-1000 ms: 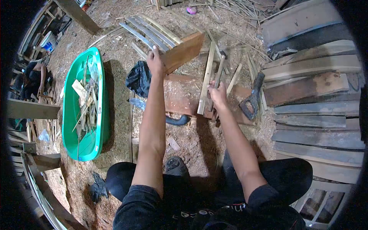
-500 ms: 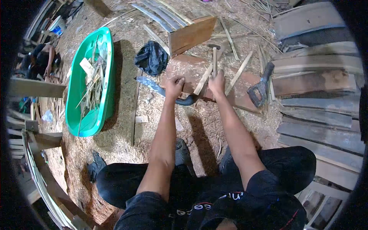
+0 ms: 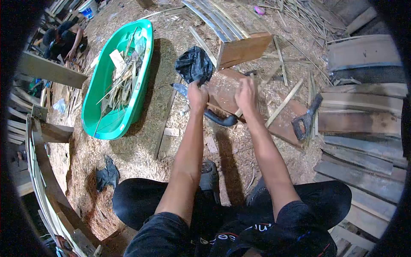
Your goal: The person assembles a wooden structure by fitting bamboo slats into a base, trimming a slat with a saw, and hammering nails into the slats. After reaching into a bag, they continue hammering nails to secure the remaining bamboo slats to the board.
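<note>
My left hand (image 3: 198, 97) is closed beside the black plastic bag (image 3: 193, 64), over the blade end of a saw with a curved black handle (image 3: 222, 119); what its fingers hold is too small to make out. My right hand (image 3: 247, 97) is wrapped round a hammer, whose dark head (image 3: 249, 73) shows just beyond the fingers. Beneath both hands lies a reddish-brown board (image 3: 227, 92) strewn with shavings. Light wooden strips (image 3: 284, 103) rest across it on the right.
A green tub (image 3: 147, 55) of wood scraps stands at left. A slatted wooden piece (image 3: 244, 50) is at the top. Another black-handled saw (image 3: 302, 125) lies right, near stacked planks (image 3: 359, 122). A person (image 3: 64, 40) crouches at upper left.
The view has shifted, so the scene sits further right. My right hand has moved up the hammer towards its head, and my left hand has come nearer the black bag.
</note>
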A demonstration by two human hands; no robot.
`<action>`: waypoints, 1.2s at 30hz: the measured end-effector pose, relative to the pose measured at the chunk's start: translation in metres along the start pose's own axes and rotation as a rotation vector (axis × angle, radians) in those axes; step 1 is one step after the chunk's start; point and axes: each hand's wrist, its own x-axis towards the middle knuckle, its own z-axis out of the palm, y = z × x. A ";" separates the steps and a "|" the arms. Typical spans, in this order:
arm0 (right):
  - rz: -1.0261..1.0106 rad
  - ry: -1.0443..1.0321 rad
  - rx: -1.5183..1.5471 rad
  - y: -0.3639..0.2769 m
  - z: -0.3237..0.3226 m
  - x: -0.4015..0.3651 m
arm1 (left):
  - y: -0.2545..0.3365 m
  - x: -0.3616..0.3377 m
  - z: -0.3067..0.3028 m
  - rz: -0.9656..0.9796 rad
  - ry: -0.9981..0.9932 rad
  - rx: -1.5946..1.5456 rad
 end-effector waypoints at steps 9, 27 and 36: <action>-0.246 -0.275 0.387 -0.059 0.115 0.053 | -0.043 0.092 -0.018 0.213 -0.062 0.033; -0.119 -0.428 0.068 -0.046 0.178 0.083 | -0.088 0.109 0.017 0.178 -0.198 0.133; 0.001 -0.482 -0.083 -0.039 0.198 0.097 | -0.082 0.117 0.022 0.104 -0.309 0.356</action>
